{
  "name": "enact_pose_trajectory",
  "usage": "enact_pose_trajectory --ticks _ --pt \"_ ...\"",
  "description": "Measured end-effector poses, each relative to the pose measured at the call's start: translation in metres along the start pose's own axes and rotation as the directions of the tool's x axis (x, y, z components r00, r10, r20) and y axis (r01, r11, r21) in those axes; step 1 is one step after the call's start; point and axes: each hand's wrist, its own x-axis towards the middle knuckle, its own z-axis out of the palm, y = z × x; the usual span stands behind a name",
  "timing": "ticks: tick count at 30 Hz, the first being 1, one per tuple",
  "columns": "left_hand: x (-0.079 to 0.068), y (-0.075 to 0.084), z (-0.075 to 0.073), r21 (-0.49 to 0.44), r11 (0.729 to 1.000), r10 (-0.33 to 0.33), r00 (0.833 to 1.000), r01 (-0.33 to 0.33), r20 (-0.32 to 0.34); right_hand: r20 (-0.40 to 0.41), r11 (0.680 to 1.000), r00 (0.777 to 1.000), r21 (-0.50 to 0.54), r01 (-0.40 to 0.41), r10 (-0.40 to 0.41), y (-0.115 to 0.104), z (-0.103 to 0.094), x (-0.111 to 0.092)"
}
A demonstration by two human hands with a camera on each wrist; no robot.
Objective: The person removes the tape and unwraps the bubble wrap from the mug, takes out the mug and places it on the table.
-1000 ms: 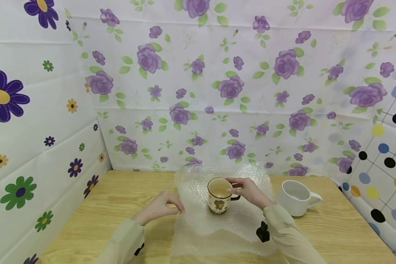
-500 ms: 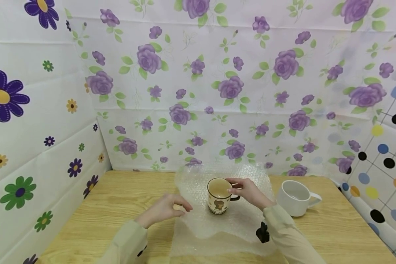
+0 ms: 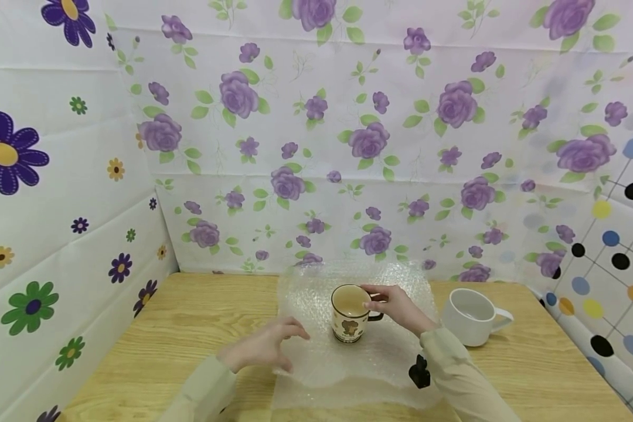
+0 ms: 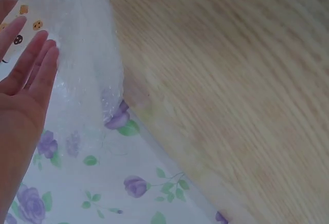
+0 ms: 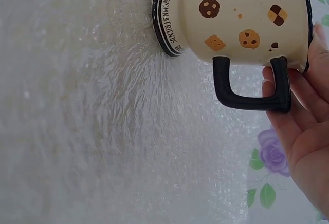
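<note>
A cream mug (image 3: 351,313) with a dark rim, black handle and bear-and-cookie print stands upright on a sheet of bubble wrap (image 3: 316,360). My right hand (image 3: 398,306) holds it at the rim and handle; in the right wrist view, the thumb is by the rim and the fingers are at the handle (image 5: 252,103). My left hand (image 3: 266,344) is over the wrap's left edge, apart from the mug, fingers extended and thumb spread. Whether the thumb touches the wrap cannot be told. The left wrist view has the left hand (image 4: 25,85) before the wrap (image 4: 87,75).
To the right of the wrap, close to my right forearm, a larger white mug (image 3: 470,316) stands on the wooden table (image 3: 211,310). Flowered cloth (image 3: 316,146) hangs behind the table. A small black object (image 3: 419,372) is beside the right sleeve.
My left hand has moved slightly right and its fingers have spread from a pinch-like pose, thumb now lower at the wrap's edge. The right hand and mug have stayed in place.
</note>
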Motion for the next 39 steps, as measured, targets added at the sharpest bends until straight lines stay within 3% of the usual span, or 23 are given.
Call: enact_pose_trajectory --ticks 7,16,20,25,39 --pt "-0.004 -0.006 0.013 -0.129 0.986 -0.101 0.994 0.106 0.047 -0.011 1.000 1.000 -0.003 -0.006 0.006 0.006 0.000 0.001" --pt "-0.008 -0.020 0.022 -0.144 0.987 -0.059 0.997 0.064 0.039 -0.001 1.000 1.000 0.004 0.014 -0.014 -0.024 0.000 -0.008" --pt "-0.007 -0.022 0.024 -0.161 0.983 -0.084 0.995 0.091 0.052 -0.024 1.000 1.000 0.004 0.020 -0.019 -0.008 0.002 -0.006" --pt "-0.004 -0.022 0.026 -0.118 0.989 -0.087 0.994 0.094 0.062 -0.055 0.997 0.998 0.080 0.013 -0.009 0.014 0.005 -0.005" --pt "-0.003 -0.022 0.024 -0.072 0.992 -0.099 0.992 0.105 0.081 -0.105 0.979 0.993 0.202 -0.024 0.046 0.027 0.011 -0.006"
